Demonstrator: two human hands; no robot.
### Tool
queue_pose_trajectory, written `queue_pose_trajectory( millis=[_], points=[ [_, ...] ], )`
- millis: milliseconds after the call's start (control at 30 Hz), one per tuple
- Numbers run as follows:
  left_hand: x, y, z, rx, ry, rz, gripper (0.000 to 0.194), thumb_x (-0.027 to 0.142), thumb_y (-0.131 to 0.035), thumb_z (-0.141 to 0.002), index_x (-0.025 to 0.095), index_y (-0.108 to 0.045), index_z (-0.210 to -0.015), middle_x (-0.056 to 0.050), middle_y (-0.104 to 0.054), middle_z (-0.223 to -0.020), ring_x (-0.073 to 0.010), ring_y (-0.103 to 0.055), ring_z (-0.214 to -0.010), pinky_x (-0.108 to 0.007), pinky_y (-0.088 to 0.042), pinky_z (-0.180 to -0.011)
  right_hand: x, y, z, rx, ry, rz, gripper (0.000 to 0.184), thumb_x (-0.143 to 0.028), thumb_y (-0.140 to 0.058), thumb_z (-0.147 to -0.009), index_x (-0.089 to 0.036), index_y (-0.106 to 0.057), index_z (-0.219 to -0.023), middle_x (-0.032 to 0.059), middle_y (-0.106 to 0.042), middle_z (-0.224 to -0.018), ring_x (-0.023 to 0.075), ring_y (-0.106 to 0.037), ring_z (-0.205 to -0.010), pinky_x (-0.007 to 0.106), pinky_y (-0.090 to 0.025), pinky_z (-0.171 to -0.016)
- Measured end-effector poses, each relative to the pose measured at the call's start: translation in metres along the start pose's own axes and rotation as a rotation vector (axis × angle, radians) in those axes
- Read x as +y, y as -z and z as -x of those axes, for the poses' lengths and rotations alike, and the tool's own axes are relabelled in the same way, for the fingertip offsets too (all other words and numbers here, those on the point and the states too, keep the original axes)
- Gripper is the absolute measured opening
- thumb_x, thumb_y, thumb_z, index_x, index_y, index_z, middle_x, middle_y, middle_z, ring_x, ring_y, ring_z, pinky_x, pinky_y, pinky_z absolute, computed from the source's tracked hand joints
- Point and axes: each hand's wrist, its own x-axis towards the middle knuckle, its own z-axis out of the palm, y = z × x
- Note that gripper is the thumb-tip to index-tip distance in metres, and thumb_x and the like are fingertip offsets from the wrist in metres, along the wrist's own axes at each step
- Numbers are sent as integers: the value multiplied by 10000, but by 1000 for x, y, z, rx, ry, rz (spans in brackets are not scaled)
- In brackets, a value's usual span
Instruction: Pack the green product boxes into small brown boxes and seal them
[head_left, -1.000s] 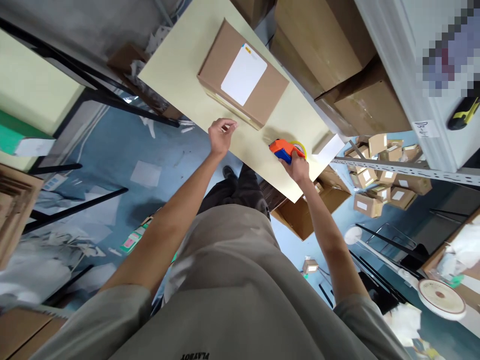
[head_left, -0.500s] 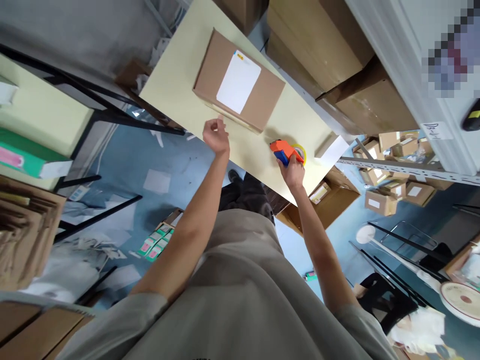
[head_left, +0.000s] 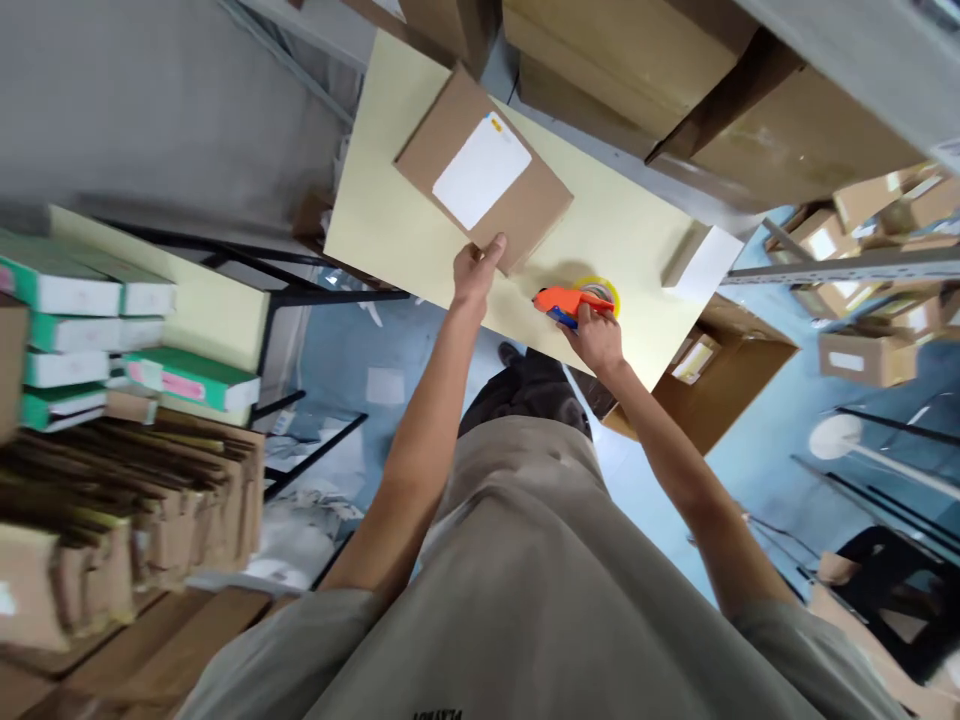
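A brown cardboard box (head_left: 541, 205) with a white label (head_left: 482, 170) on its top lies on the cream-coloured table (head_left: 630, 240). At the box's near edge is my left hand (head_left: 474, 270), its thumb on the cardboard and its other fingers curled, partly hidden. An orange and blue tape dispenser (head_left: 559, 300) with a yellow-rimmed roll is gripped in my right hand (head_left: 598, 338). The dispenser is held over the table's near side, a short way right of the box and apart from it.
A small white box (head_left: 701, 258) stands at the table's right end. Below it is an open carton (head_left: 731, 375). Large cartons (head_left: 622, 70) line the far side. To the left are green-and-white boxes (head_left: 75, 300) and upright folded cardboard (head_left: 165, 490).
My left hand has come up against the box's near edge, and the box sits at a slightly different angle. The tape dispenser stays in my right hand. The camera view has turned.
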Motion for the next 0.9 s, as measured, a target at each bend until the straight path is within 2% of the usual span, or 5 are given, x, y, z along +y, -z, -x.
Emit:
queue_pose_trajectory(
  millis=[133, 267, 533, 667, 900],
  points=[
    [15, 56, 0, -41, 74, -95, 656, 658, -948, -798, 217, -731, -1233, -145, -792, -1348, -360, -693, -1389, -525, -592, -1156, -51, -21, -2, -75, 178, -58, 562, -481, -482, -1150, -35, -513, -1491, 342, -718, -1349, 465, -679, -1292, 632, -439, -1222],
    [28, 66, 3, -93, 71, -161, 675, 655, -949, -790, 224, -735, -1263, -138, -797, -1341, -357, -691, -1389, -510, -602, -1144, -73, -30, 10, -103, 200, -60, 479, -398, -475, -1160, -23, -560, -1447, 345, -741, -1303, 452, -708, -1248, 608, -461, -1188],
    [27, 55, 8, -104, 49, -196, 728, 736, -908, -794, 229, -724, -1283, -146, -797, -1316, -337, -688, -1394, -477, -610, -1136, 28, -2, 52, -14, -96, 6, 614, -603, -484, -1149, -42, -577, -1383, 314, -785, -1163, 438, -751, -1105, 581, -527, -1083],
    [29, 55, 8, -100, 67, -186, 746, 743, -932, -760, 230, -724, -1259, -146, -795, -1340, -329, -692, -1384, -465, -609, -1133, 58, 19, 8, 164, -134, 27, 755, -705, -328, -1160, -24, -544, -1405, 290, -781, -1134, 422, -752, -1111, 613, -510, -1111],
    [37, 55, 7, -150, 89, -198, 688, 697, -936, -789, 228, -718, -1242, -151, -808, -1284, -340, -687, -1392, -491, -608, -1146, 42, 26, -88, 259, -3, 33, 831, -658, -130, -1203, 40, -525, -1421, 279, -755, -1226, 389, -743, -1215, 654, -460, -1167]
  ],
)
